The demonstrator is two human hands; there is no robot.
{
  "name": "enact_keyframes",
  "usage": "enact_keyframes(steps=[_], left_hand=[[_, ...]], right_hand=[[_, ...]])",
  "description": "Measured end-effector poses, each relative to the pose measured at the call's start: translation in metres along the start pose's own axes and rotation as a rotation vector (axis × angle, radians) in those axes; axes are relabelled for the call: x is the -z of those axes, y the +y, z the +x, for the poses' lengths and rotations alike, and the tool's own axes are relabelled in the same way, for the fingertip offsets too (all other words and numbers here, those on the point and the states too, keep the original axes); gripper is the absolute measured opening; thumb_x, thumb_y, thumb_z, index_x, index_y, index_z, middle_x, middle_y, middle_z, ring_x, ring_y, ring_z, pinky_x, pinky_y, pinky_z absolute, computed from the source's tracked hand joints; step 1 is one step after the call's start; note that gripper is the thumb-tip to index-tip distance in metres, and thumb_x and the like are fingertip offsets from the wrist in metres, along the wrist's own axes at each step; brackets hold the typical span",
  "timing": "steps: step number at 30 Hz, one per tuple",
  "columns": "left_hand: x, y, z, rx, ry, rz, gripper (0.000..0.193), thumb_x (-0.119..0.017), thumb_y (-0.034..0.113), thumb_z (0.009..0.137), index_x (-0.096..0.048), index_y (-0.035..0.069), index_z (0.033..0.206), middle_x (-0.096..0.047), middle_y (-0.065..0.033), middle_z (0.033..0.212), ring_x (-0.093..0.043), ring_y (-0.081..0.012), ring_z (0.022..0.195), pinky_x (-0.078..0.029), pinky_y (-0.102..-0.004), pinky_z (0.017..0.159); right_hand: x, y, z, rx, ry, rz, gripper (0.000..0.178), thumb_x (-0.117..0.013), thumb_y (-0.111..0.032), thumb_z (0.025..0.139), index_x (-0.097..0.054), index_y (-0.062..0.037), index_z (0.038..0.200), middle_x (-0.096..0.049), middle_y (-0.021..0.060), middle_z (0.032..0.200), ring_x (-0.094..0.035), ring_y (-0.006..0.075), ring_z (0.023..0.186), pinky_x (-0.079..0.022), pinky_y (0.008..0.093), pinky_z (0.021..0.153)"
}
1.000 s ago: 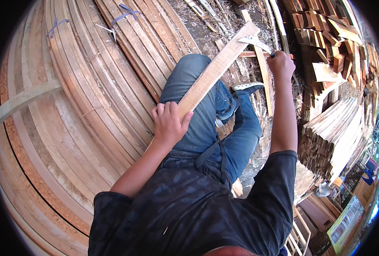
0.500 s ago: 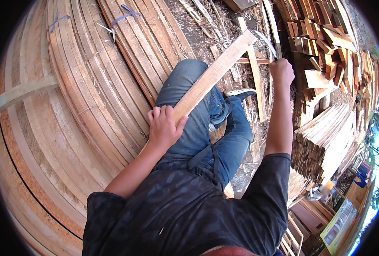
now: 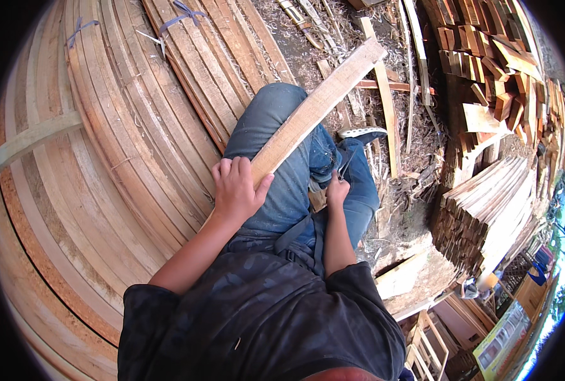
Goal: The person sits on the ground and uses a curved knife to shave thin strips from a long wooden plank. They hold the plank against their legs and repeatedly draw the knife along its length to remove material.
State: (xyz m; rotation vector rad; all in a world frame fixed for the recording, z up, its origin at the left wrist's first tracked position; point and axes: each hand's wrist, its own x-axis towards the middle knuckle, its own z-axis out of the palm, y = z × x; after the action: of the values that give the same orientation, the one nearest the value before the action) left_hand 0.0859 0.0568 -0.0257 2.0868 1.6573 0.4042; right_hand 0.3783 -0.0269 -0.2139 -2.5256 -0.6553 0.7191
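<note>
A long flat wooden board [image 3: 317, 111] slants across my raised thigh in blue jeans [image 3: 266, 124], its far end up and to the right. My left hand [image 3: 237, 187] is closed round the near end of this board, with the thumb on its right side. My right hand [image 3: 338, 190] is low, between the board and my other leg, closed in a fist round the handle of a curved-blade knife [image 3: 341, 171]. Most of the blade is hard to make out against the jeans.
Long planks [image 3: 130, 114] lie side by side at my left, some tied with blue strips [image 3: 181, 18]. Loose slats [image 3: 384, 105] and wood shavings cover the ground ahead. At the right stand stacks of cut wood [image 3: 486, 76] and a bundle of thin boards [image 3: 486, 203].
My right hand has swung down and toward me with the knife, from beyond the board's far end to beside my knee. The left hand and the board have barely shifted.
</note>
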Motion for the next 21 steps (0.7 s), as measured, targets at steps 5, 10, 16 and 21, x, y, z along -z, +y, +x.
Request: enact_keyframes(steps=[5,10,16,21], left_hand=[[-0.003,-0.001,-0.004,0.011,0.035,0.029,0.044,-0.059,0.046,0.091,-0.049,0.003,0.089,-0.051,-0.0143,0.087,-0.047,-0.0333,0.088,-0.035,-0.0480,0.087],[-0.006,0.002,-0.003,0.027,0.021,0.044,0.045,-0.059,0.046,0.092,-0.050,0.002,0.090,-0.052,-0.0150,0.088,-0.047,-0.0340,0.089,-0.035,-0.0485,0.087],[-0.002,0.002,-0.001,0.020,0.028,0.037,0.045,-0.059,0.046,0.092,-0.051,0.002,0.090,-0.052,-0.0144,0.088,-0.047,-0.0338,0.088,-0.035,-0.0486,0.086],[-0.002,0.000,-0.002,0.028,0.039,0.030,0.044,-0.059,0.047,0.092,-0.051,0.003,0.089,-0.051,-0.0137,0.088,-0.047,-0.0330,0.088,-0.035,-0.0482,0.085]], right_hand=[[0.034,-0.102,0.023,0.233,0.034,0.012,0.058,-0.065,-0.045,0.092,-0.061,0.0070,0.066,-0.052,0.0209,0.053,-0.044,0.0340,0.047,-0.041,0.0461,0.055],[0.093,-0.226,0.061,0.669,0.150,-0.288,0.021,-0.069,-0.021,0.082,-0.070,-0.0009,0.078,-0.067,0.0229,0.072,-0.066,0.0419,0.070,-0.053,0.0492,0.068],[0.109,-0.285,0.102,0.757,0.225,-0.649,0.034,-0.059,-0.032,0.093,-0.072,-0.0049,0.077,-0.069,0.0201,0.073,-0.069,0.0385,0.071,-0.054,0.0484,0.065],[0.097,-0.289,0.108,0.733,0.249,-0.617,0.027,-0.061,-0.029,0.090,-0.074,-0.0071,0.080,-0.069,0.0207,0.073,-0.070,0.0386,0.073,-0.054,0.0490,0.066]])
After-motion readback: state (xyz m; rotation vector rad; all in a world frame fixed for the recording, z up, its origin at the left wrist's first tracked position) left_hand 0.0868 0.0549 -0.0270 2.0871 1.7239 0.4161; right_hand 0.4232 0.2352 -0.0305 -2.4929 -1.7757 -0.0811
